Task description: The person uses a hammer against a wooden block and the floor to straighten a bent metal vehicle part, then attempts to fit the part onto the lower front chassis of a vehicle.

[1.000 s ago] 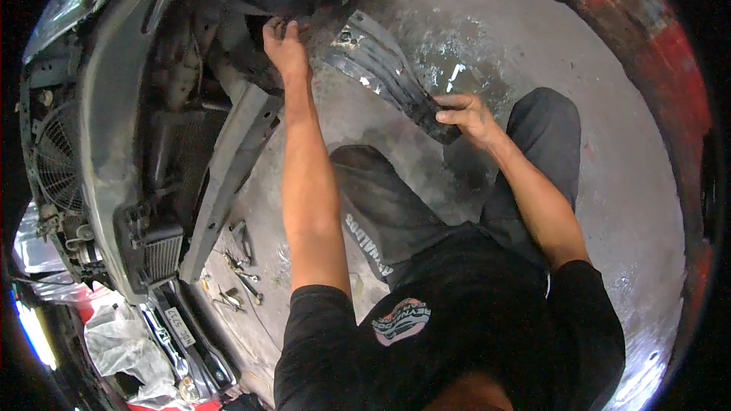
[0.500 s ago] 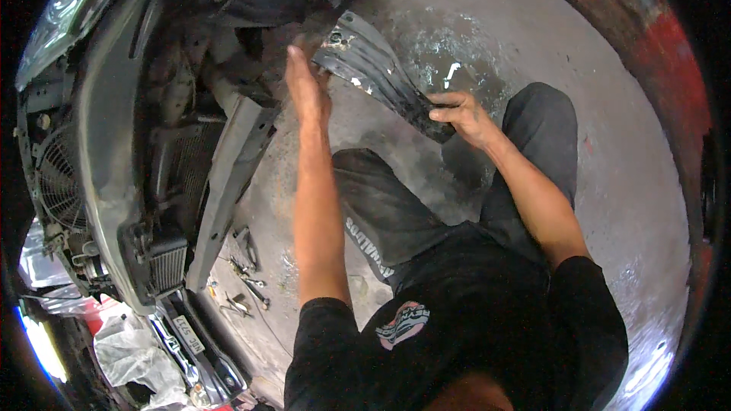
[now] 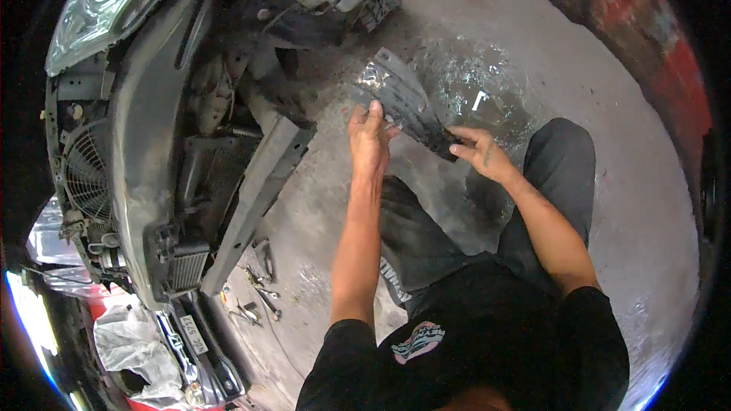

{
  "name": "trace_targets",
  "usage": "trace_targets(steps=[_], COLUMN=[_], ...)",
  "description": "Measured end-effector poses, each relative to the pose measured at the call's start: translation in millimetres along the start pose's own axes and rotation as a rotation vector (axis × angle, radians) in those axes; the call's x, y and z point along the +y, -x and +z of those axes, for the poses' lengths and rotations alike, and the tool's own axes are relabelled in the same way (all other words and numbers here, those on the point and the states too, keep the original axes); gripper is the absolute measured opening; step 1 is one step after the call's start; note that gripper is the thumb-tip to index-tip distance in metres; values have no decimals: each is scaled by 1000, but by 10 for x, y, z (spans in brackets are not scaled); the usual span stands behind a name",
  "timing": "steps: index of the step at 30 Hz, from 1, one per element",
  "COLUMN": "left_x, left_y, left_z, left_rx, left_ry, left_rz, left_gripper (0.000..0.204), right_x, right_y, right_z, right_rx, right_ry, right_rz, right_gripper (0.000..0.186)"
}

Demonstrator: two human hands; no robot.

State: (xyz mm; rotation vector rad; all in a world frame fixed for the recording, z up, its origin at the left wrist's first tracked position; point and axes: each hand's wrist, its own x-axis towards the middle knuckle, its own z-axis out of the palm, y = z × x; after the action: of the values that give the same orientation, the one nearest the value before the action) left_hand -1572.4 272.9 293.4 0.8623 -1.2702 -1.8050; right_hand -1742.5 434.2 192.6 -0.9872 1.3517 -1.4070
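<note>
Between my hands, above the floor, is a long dark car body panel (image 3: 407, 99), ribbed and scuffed, with shiny worn patches at its far end. My left hand (image 3: 369, 135) grips its near left edge, thumb on top and fingers underneath. At the narrower right end my right hand (image 3: 481, 154) pinches the panel between thumb and fingers. To the left stands the opened front of a car, with a dusty bumper beam (image 3: 145, 160) and a grey metal crossmember (image 3: 255, 202) slanting toward me.
A headlight (image 3: 103, 0) and a round cooling fan (image 3: 87, 171) are at the car's left side. Several hand tools (image 3: 259, 289) lie on the concrete floor (image 3: 632, 221). A bumper piece with a plate (image 3: 194, 333) rests lower left. Wet patches mark the floor beyond the panel.
My left hand has come from beside the panel's far end onto its near left edge and closed on it. The right hand keeps its hold. The view has shifted leftward.
</note>
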Motion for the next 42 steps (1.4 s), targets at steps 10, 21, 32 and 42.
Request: trace_targets(steps=[10,21,32,42], left_x=[-47,89,106,70], left_y=[117,247,247,249], left_z=[76,-152,-356,-432], left_rx=[10,-13,90,33], left_ry=[-34,-103,-48,-30], left_rz=[-56,-94,-6,-16], left_gripper=[24,27,30,31], right_x=[-30,-130,125,151], right_y=[-69,3,-105,-101], right_z=[-28,91,142,174], right_rx=[-22,46,-20,-7], right_ry=[138,32,98,-81], right_rz=[39,-2,-33,-7], right_gripper=[44,42,42,37])
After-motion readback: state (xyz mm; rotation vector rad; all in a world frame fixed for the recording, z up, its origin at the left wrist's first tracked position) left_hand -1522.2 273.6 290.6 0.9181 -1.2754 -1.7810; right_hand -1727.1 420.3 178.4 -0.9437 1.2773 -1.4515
